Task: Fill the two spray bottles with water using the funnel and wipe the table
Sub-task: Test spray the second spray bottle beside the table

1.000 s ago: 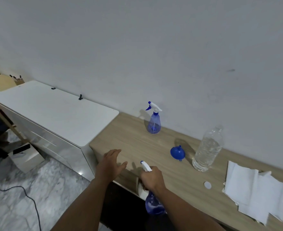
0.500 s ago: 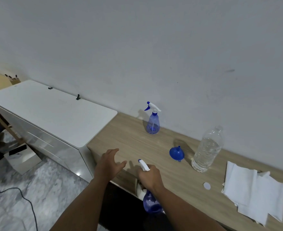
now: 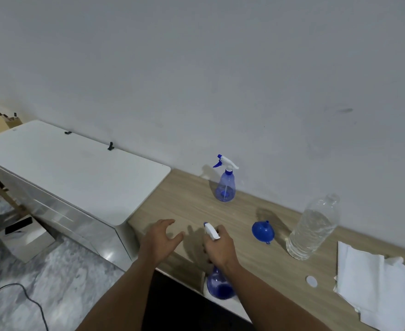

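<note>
**Op:** Gripping the near sprayer (image 3: pixel 217 271) by its head, my right hand (image 3: pixel 220 250) has fingers curled round the trigger top, white nozzle poking out past the knuckles. My left hand (image 3: pixel 159 238) hovers just left of it, fingers spread wide, holding nothing.

**Desk:** Anything different from a second ago?

**Op:** Hardly. Both hands sit where they were and the bottle's base is at the front edge of the table (image 3: pixel 189 204) as before. The picture has slid a little, which I put down to my head moving.

**Desk:** So what does that tell you?

**Op:** We are at the very start, I judge. The head looks to be on the bottle yet, so nothing can go in. I'd guess the left hand is coming to steady the body while the right unscrews.

**Desk:** Where is the rest?

**Op:** Taking the near sprayer as the mark: the far sprayer (image 3: pixel 225 185) stands upright behind it by the wall, capped. The funnel (image 3: pixel 263 231) lies tipped over just to its right, the water bottle (image 3: pixel 312 226) further right, open, its cap (image 3: pixel 311 281) lying loose nearby. The paper towels (image 3: pixel 373 285) are at the far right, untouched.

**Desk:** Risk?

**Op:** The base overhangs the edge slightly; a hard twist might tip it off.
</note>
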